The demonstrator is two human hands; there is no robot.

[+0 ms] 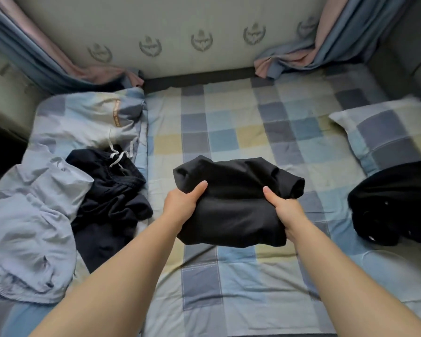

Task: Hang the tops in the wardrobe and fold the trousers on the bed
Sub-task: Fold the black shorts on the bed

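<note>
A folded black garment, a thick bundle, is held above the middle of the checked bed. My left hand grips its left side, thumb on top. My right hand grips its right side the same way. On the left of the bed lies a loose heap: dark navy trousers with a white drawstring, a pale blue garment and a light item with an orange stripe. Another black garment lies at the right edge.
A checked pillow rests at the right, behind the black garment. Blue and pink curtains hang into both far corners. A padded grey wall with emblems closes the far side.
</note>
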